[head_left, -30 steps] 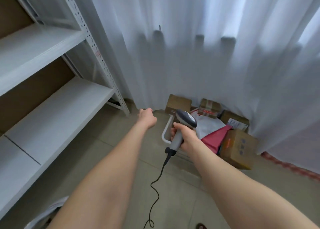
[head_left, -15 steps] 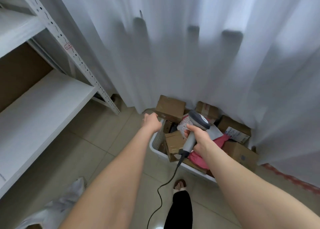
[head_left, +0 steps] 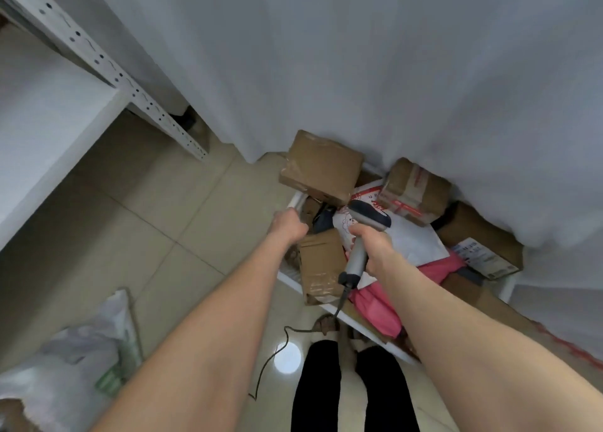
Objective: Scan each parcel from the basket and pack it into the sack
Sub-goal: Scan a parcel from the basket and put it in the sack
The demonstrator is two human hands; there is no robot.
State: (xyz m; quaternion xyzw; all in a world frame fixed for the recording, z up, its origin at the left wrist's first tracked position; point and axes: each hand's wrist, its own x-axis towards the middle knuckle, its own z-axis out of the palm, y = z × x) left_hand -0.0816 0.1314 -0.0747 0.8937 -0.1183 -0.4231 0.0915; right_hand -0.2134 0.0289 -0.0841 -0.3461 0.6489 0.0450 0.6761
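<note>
Full basket [head_left: 298,200], scanner [head_left: 370,216] ready
Your left hand [head_left: 288,224] curls round the basket rim at 12 o'clock; your right hand [head_left: 373,250] grips the scanner over the parcels [head_left: 414,239]. The sack [head_left: 81,360] lies at 8 o'clock. Pull hard and the box [head_left: 321,167] leaning on the rim may fall out. The cord [head_left: 270,360] could catch your feet [head_left: 326,325].

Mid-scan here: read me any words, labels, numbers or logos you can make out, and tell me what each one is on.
No text reads in full; the frame is blurred.
White mailer: red print near its top, unreadable.
Label on the far-right box: dark letters, too blurred.
Taped box: red print on the tape, unreadable.
Sack: green print, unreadable.
</note>
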